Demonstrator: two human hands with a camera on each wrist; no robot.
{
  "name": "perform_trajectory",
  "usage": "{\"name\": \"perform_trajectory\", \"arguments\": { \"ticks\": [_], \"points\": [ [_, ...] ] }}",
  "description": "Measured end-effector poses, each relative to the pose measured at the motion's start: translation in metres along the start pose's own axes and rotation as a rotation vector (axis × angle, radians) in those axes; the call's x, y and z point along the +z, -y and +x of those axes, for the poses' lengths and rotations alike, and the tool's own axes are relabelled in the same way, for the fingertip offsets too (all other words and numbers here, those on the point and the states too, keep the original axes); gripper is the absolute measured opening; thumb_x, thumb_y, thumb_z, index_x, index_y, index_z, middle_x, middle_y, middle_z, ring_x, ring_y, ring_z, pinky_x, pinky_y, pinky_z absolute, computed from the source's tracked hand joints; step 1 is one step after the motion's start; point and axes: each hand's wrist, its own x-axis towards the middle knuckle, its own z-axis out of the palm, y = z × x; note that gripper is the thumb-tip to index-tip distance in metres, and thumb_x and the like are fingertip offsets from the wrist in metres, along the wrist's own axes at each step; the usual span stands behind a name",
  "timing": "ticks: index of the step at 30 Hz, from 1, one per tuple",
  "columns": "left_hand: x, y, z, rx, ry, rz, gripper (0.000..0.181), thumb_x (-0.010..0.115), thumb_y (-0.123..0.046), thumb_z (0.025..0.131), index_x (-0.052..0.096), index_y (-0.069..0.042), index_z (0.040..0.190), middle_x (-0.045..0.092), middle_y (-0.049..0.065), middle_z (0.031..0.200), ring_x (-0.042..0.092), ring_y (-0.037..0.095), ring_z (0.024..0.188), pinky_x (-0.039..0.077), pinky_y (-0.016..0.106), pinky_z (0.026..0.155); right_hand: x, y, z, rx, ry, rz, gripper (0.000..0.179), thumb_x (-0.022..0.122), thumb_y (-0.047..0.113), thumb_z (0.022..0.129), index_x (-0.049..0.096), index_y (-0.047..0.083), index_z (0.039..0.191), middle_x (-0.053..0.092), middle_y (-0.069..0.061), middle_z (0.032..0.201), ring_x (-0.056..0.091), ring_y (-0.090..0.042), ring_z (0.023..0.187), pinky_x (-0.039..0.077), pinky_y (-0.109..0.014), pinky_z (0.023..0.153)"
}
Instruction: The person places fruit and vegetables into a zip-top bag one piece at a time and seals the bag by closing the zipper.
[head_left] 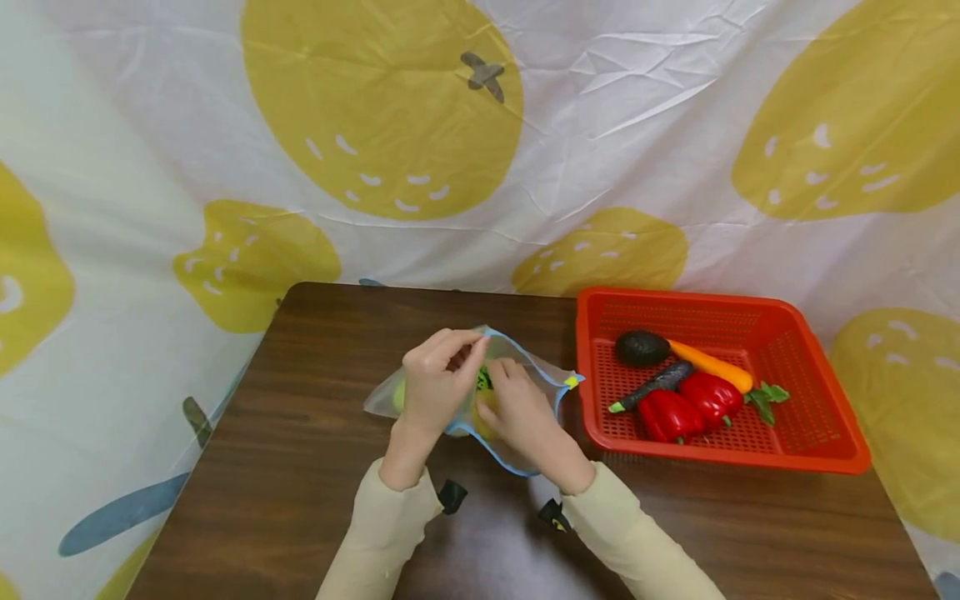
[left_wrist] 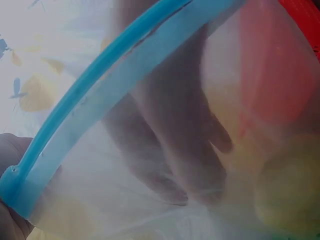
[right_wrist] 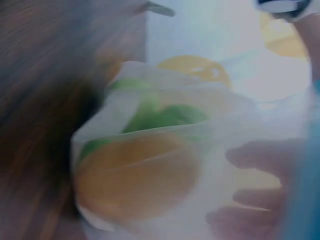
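Observation:
A translucent zip bag (head_left: 384, 395) with a blue edge and a yellow slider (head_left: 572, 382) lies at the middle of the table. My left hand (head_left: 437, 379) pinches its blue rim, fingertips and thumb together. Inside the bag's mouth is my right hand (head_left: 519, 408); its fingers (left_wrist: 175, 110) show through the film in the left wrist view, loosely extended with nothing between them. A rounded orange-yellow item (right_wrist: 140, 177) and green pieces (right_wrist: 167, 116) sit in the bag, blurred by the film. Part of the contents is hidden behind the hands.
To the right stands a red plastic basket (head_left: 720, 459). It holds an avocado (head_left: 641, 348), a carrot (head_left: 711, 364), a dark green zucchini (head_left: 654, 387), red bell peppers (head_left: 670, 416) and green leaves (head_left: 763, 402). A fruit-print cloth (head_left: 570, 150) hangs behind the brown table (head_left: 285, 475).

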Motion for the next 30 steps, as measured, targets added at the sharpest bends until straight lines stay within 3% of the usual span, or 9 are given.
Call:
{"name": "perform_trajectory", "arguments": {
  "ticks": [4, 9, 13, 20, 24, 30],
  "points": [
    [-0.001, 0.002, -0.001, -0.002, -0.005, 0.001, 0.005, 0.071, 0.009, 0.074, 0.069, 0.004, 0.077, 0.058, 0.009, 0.061, 0.052, 0.014, 0.048, 0.045, 0.02, 0.044, -0.025, 0.006, -0.012, -0.032, 0.039, 0.112, 0.033, 0.073, 0.006, 0.076, 0.061, -0.004, 0.105, 0.062, -0.014, 0.098, 0.061, -0.025, 0.084, 0.053, -0.034, 0.07],
    [0.0, 0.003, -0.002, 0.002, -0.018, 0.006, 0.007, 0.071, 0.009, 0.073, 0.069, 0.004, 0.076, 0.056, 0.008, 0.06, 0.051, 0.013, 0.048, 0.044, 0.019, 0.044, -0.065, 0.004, -0.029, -0.093, 0.049, 0.354, 0.024, 0.075, 0.002, 0.074, 0.065, 0.001, 0.096, 0.065, -0.006, 0.088, 0.064, -0.016, 0.076, 0.054, -0.026, 0.066],
    [0.001, 0.005, -0.004, 0.005, -0.024, 0.002, 0.005, 0.072, 0.008, 0.073, 0.069, 0.005, 0.076, 0.057, 0.009, 0.06, 0.051, 0.014, 0.048, 0.044, 0.019, 0.044, -0.098, -0.018, -0.034, -0.014, 0.012, 0.442, 0.022, 0.076, 0.002, 0.075, 0.066, 0.005, 0.095, 0.067, -0.001, 0.085, 0.064, -0.01, 0.072, 0.055, -0.027, 0.064],
    [0.001, 0.005, -0.003, 0.006, -0.031, -0.001, 0.005, 0.072, 0.009, 0.073, 0.069, 0.005, 0.076, 0.058, 0.01, 0.061, 0.051, 0.014, 0.048, 0.045, 0.019, 0.044, -0.135, -0.091, -0.017, 0.262, -0.013, 0.329, 0.023, 0.073, 0.011, 0.081, 0.064, 0.002, 0.101, 0.068, -0.01, 0.091, 0.065, -0.02, 0.078, 0.054, -0.025, 0.069],
    [0.0, 0.005, -0.004, 0.001, -0.028, -0.003, 0.005, 0.071, 0.009, 0.073, 0.069, 0.005, 0.076, 0.058, 0.009, 0.061, 0.051, 0.014, 0.048, 0.044, 0.018, 0.045, -0.135, -0.134, -0.005, 0.317, 0.051, 0.176, 0.028, 0.07, 0.011, 0.084, 0.061, -0.004, 0.105, 0.065, -0.02, 0.099, 0.063, -0.032, 0.086, 0.054, -0.04, 0.075],
    [0.001, 0.005, -0.004, 0.009, -0.034, -0.008, 0.005, 0.071, 0.009, 0.073, 0.069, 0.005, 0.076, 0.058, 0.009, 0.061, 0.051, 0.014, 0.047, 0.044, 0.018, 0.044, -0.127, -0.176, 0.003, 0.344, 0.243, -0.013, 0.038, 0.068, 0.012, 0.084, 0.056, -0.008, 0.114, 0.058, -0.027, 0.11, 0.054, -0.04, 0.101, 0.046, -0.053, 0.084]
  ]
}}
